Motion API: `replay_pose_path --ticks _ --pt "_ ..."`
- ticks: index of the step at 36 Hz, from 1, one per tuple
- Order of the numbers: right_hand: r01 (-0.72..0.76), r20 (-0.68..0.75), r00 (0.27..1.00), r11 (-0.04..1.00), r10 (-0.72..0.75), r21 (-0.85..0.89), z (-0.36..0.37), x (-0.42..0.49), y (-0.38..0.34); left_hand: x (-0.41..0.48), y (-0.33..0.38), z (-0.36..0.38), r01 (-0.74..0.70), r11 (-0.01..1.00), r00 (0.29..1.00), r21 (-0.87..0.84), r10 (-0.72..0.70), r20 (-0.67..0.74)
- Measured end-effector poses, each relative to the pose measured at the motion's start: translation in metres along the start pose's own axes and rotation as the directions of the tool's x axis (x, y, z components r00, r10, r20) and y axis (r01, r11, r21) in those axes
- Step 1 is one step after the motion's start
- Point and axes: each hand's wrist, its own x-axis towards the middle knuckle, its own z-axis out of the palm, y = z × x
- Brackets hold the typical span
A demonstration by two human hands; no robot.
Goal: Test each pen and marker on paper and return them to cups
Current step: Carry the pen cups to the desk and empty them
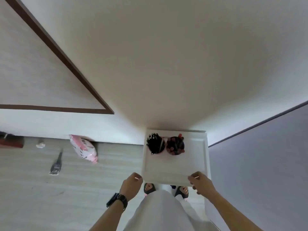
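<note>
A small white square worktop (196,157) with a raised rim stands against a white wall (166,64), and the view looks steeply down on it. Two dark round cups stand side by side at its far edge, touching or nearly so. The left cup (155,145) is packed with black pens, tips and caps pointing up. The right cup (175,146) is filled with red and dark red markers. The nearer part of the surface is plain white, and whether a sheet of paper lies there cannot be told. The left hand (132,182), with a black watch (117,200) on its wrist, sits at the near left corner with its fingers (137,178) curled in; they meet the corner, but whether they actually hold it cannot be told. The right hand (201,182) is at the near right corner, its fingers (191,178) curled over the rim and gripping it. Neither hand has a pen or marker. Below the near edge show a white garment (158,214) and two feet in black sandals (182,192). On the grey wood-look floor (33,197) to the left lie a pink and white packet (85,149) against the wall, a black brush (56,164), a small white lump (40,145) and a dark red object (10,141) cut off by the frame edge. A grey panel (258,164) fills the right side.
</note>
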Motion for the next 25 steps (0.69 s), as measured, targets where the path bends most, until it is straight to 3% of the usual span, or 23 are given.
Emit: replay_pose_path --ticks 15,25 --pt "0.281 -0.104 0.955 0.960 -0.279 0.001 0.008 0.048 -0.076 0.078 0.080 -0.013 -0.252 0.962 0.966 -0.103 0.245 -0.079" --pt "0.444 -0.246 0.873 0.895 -0.420 0.046 0.021 0.058 -0.089 0.097 0.089 0.005 -0.374 0.927 0.918 0.022 0.373 -0.137"
